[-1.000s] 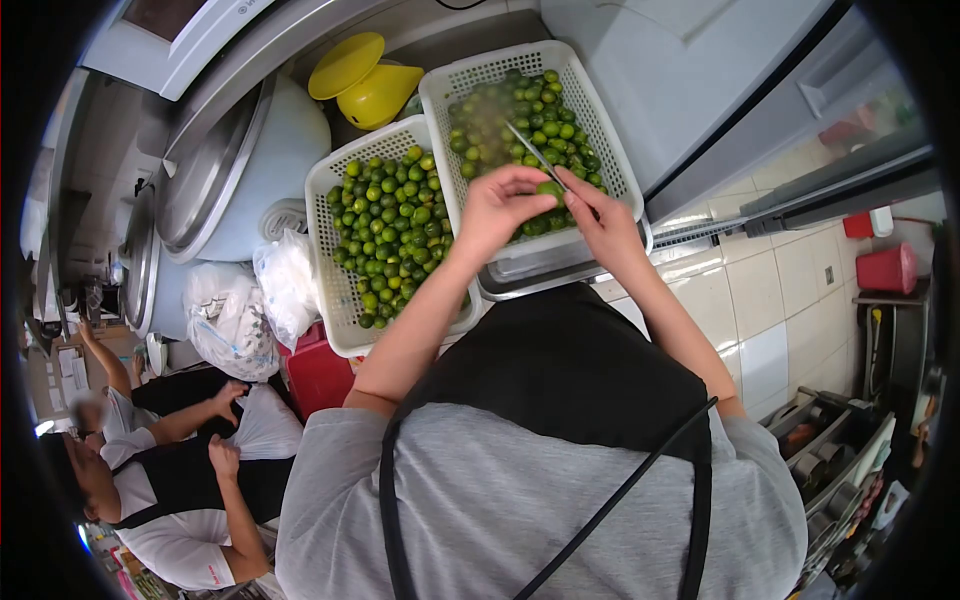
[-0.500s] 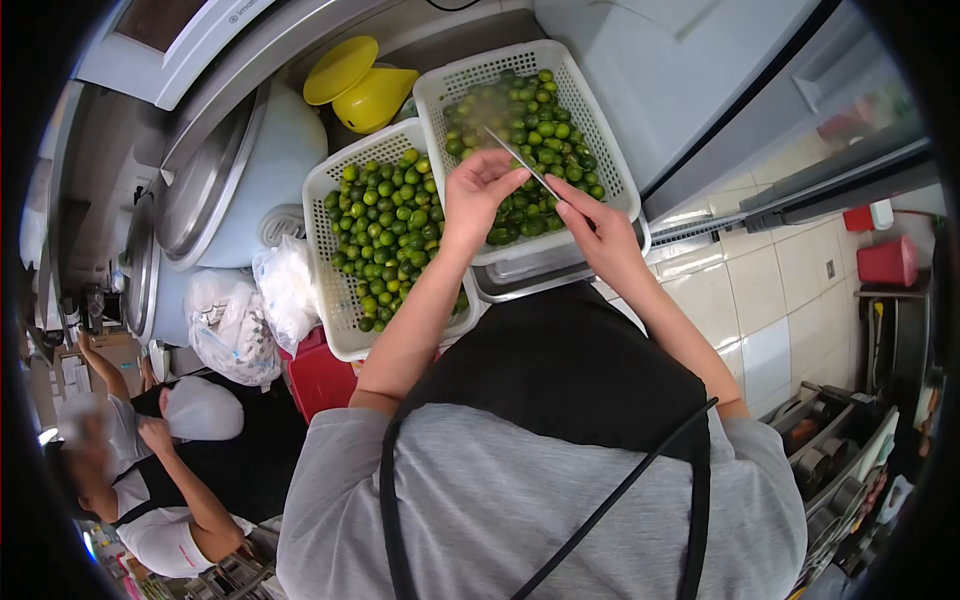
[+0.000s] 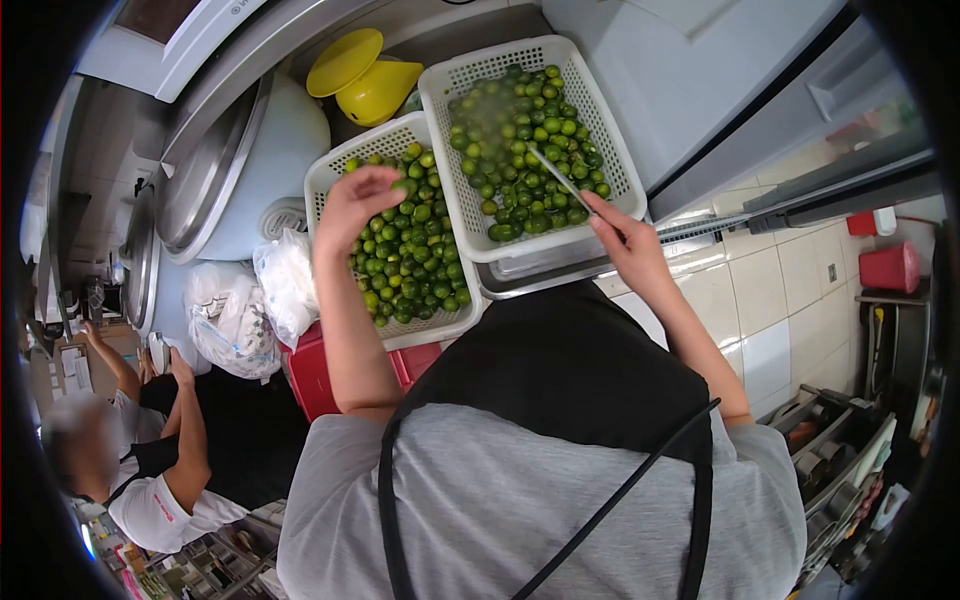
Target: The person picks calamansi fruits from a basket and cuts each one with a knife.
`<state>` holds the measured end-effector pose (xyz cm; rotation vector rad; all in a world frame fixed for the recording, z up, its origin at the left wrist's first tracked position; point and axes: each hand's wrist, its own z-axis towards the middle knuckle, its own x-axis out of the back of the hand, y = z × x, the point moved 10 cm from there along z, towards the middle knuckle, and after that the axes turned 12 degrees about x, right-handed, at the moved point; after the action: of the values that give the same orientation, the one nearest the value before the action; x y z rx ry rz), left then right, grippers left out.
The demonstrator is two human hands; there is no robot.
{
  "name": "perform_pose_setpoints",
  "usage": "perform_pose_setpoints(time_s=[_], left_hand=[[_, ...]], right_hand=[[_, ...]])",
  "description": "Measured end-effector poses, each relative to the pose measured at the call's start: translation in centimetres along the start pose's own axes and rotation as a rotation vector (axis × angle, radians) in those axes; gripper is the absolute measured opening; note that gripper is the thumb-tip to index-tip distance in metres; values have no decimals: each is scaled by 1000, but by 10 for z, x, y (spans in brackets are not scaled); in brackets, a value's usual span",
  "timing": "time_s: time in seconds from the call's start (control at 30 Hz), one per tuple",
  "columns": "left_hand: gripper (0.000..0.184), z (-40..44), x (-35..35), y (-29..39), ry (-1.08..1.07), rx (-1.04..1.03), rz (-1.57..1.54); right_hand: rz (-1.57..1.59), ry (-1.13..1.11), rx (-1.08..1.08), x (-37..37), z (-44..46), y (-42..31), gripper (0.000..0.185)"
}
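Note:
My left hand [image 3: 355,205] is over the left white basket [image 3: 340,335], its fingers curled around a green lime [image 3: 403,188]. In my right hand [image 3: 625,240] is a thin knife [image 3: 560,178], its blade slanting up and left over the right white basket [image 3: 625,155]. Many small green limes [image 3: 545,130] lie in the right basket, and more limes [image 3: 405,250] fill the left one. The two baskets stand side by side, the right one partly over a metal tray [image 3: 550,275].
A yellow container [image 3: 375,90] stands behind the baskets. White plastic bags [image 3: 235,325], a red box [image 3: 310,375] and large lidded containers [image 3: 275,150] are on the left. Co-workers [image 3: 150,480] stand at lower left. A grey door [image 3: 860,180] is at the right.
My left hand has moved left from the right basket to above the left one and now holds a lime. The knife has swung slightly right with my right hand. A co-worker's arms have moved.

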<state>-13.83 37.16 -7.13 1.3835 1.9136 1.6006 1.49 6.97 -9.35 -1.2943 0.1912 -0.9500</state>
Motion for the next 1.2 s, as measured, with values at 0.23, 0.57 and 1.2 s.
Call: perform_pose_setpoints(time_s=[0.23,0.57,1.2], left_hand=[[24,-2,-103,17,-43,-136,705],[31,21,-173,-18,-108,-136,793],[27,3,-133,13,-168,-48,-778]], right_hand=[[26,-2,-128,11,14,-28,33],[302,-25,-313,-14,9,6,35],[-14,-38,100,-23,-1,-36,32]])
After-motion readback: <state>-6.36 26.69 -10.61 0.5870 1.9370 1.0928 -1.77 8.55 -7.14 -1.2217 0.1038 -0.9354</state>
